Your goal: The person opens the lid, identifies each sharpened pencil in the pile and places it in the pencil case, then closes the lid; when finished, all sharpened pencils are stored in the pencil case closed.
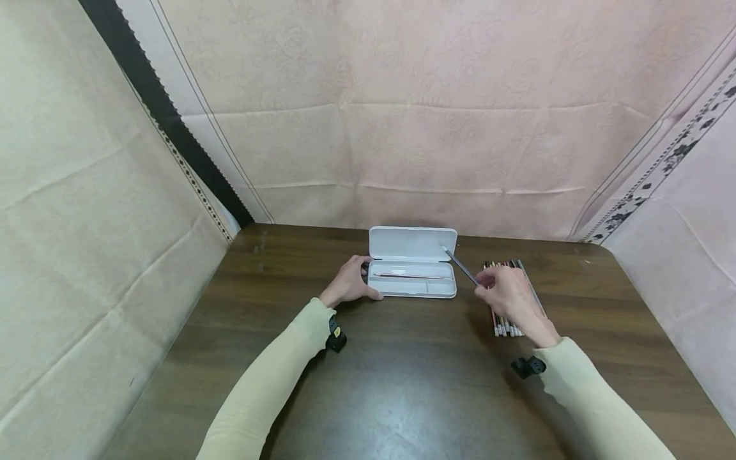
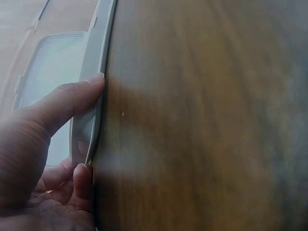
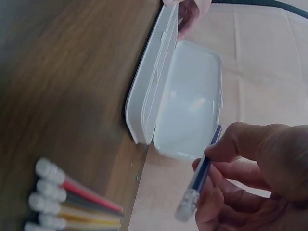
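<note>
A white pencil case [image 1: 411, 289] lies with its lid [image 1: 402, 243] laid back, and one pencil [image 1: 409, 276] rests lengthwise inside it. My left hand [image 1: 352, 281] grips the case's left end, the thumb [image 2: 79, 98] along its front wall. With thumb and fingers my right hand [image 1: 508, 295] pinches a dark blue pencil [image 3: 204, 171] that has a white eraser. That pencil slants toward the case, its far end over the lid's right side in the head view. Beneath the right hand lies a row of several pencils [image 1: 506, 329], partly covered by it.
Everything lies on a brown wooden table [image 1: 368, 370], with the case and pencils toward its far edge. Pale cloth [image 1: 414, 147] hangs behind and on both sides. A small black device [image 1: 336, 338] sits on the left wrist, another [image 1: 528, 367] on the right.
</note>
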Demonstrator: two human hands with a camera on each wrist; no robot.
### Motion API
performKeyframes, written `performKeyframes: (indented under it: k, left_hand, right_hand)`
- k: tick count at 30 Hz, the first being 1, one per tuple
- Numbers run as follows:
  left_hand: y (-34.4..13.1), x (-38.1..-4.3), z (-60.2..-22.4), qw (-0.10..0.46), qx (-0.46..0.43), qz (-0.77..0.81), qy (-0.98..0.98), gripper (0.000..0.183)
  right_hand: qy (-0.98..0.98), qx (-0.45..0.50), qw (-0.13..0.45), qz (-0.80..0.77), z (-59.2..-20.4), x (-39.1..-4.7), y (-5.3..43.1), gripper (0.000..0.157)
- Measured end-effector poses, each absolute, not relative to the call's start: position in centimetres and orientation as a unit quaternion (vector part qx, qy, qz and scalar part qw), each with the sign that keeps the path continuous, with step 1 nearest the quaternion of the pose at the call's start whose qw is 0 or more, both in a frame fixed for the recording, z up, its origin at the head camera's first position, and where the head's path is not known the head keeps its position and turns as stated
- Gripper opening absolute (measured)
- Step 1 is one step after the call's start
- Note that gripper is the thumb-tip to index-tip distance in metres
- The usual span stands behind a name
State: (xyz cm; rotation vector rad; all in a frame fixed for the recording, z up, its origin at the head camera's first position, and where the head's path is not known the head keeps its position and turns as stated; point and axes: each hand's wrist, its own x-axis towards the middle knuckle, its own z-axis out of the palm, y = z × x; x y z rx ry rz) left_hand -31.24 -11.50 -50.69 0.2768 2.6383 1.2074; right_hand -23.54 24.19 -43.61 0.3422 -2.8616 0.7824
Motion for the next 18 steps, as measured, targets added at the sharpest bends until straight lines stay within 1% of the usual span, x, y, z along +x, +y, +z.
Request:
performKeyframes:
  k: [8, 13, 18]
  left_hand:
    - [-11.5, -31.2, -50.6, 0.117, 0.093, 0.413, 0.898, 0.095]
    - [-11.5, -31.2, -50.5, 0.120, 0.094, 0.410, 0.899, 0.096]
    - [-11.6, -31.3, -50.5, 0.119, 0.095, 0.409, 0.900, 0.095]
  right_hand:
    - [-0.935, 0.189, 0.120, 0.274, -44.5, -25.0, 21.9, 0.015]
    - [-0.928, 0.228, 0.117, 0.269, -45.4, -26.3, 20.5, 0.013]
    - [-0.924, 0.259, 0.104, 0.259, -46.5, -27.8, 19.2, 0.015]
